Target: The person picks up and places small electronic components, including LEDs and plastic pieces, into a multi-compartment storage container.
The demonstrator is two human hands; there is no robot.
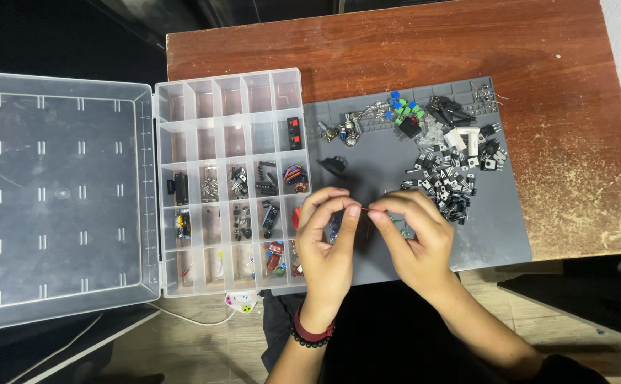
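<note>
Hands (371, 238) pinching small red component (364, 209)

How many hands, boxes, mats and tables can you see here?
Hands: 2, the left hand and the right hand
Clear compartment box with its open lid: 1
Grey mat: 1
Wooden table: 1
Total: 5

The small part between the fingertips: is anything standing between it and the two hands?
Nothing visible does. The left hand and the right hand both pinch the small thin part directly at their fingertips, above the grey mat.
</note>
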